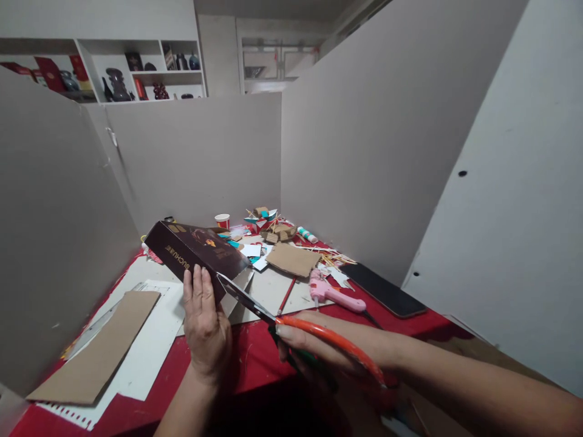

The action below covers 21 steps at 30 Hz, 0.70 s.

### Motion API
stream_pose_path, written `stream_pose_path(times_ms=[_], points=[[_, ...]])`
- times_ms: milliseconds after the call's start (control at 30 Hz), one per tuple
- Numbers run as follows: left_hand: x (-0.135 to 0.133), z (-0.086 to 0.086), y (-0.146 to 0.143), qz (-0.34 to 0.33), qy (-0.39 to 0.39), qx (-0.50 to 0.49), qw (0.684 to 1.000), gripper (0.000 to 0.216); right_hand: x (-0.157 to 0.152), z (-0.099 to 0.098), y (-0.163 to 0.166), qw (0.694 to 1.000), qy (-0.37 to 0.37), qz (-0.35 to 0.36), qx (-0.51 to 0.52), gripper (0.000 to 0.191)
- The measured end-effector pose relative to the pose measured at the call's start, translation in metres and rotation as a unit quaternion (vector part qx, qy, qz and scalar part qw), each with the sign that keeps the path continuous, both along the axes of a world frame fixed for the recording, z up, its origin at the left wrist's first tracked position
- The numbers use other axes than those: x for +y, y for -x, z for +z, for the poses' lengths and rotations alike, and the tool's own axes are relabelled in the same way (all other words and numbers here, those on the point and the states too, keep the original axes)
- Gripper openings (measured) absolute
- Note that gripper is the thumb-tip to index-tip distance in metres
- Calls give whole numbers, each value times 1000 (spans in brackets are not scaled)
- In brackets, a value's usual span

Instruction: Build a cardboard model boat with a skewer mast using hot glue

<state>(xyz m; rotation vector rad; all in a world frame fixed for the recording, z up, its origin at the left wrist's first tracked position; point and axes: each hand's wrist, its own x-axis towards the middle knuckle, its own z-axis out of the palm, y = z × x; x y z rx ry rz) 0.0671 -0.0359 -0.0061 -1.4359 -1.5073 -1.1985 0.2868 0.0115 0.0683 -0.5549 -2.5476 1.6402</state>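
Note:
My left hand (204,321) grips the near end of a dark brown printed carton (194,249), holding it tilted above the red table (255,358). My right hand (319,349) is closed round the orange handles of a pair of scissors (273,314). The scissor blades point up and left, and their tip meets the carton's near right edge beside my left fingers.
A brown cardboard strip (98,349) lies on white sheets at the left. A pink glue gun (332,294), a dark phone (385,290), a cardboard piece (293,258), a red paper cup (222,220) and several scraps lie further back. Grey partition walls enclose the table.

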Motion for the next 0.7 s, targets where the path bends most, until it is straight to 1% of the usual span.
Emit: stream_pose_path(times_ms=[133, 200, 267, 367, 433, 500, 600, 633, 700], points=[[-1, 0, 0, -1, 0, 5, 1000, 81, -3, -3, 9, 999, -40, -11, 13, 66], [-2, 0, 0, -6, 0, 4, 1000, 79, -6, -7, 16, 999, -29, -24, 20, 68], [-3, 0, 0, -13, 0, 2, 1000, 77, -7, -13, 23, 999, 19, -41, 27, 68], [-3, -1, 1, -23, -3, 7, 1000, 75, -4, -20, 33, 990, 128, -57, 30, 66], [-3, -3, 2, -27, -8, 13, 1000, 74, -1, -21, 40, 986, 152, -63, 32, 66], [-3, -4, 3, -28, -15, 13, 999, 73, 3, -21, 45, 990, 118, -70, 38, 65], [-3, -4, 4, -28, -15, 8, 999, 72, 8, -23, 50, 996, 18, -65, 60, 66], [-3, -4, 4, -28, -14, 7, 1000, 72, 9, -24, 51, 996, -4, -58, 67, 66], [-4, -4, 4, -28, -14, 7, 999, 71, 11, -27, 52, 996, -17, -48, 76, 67]])
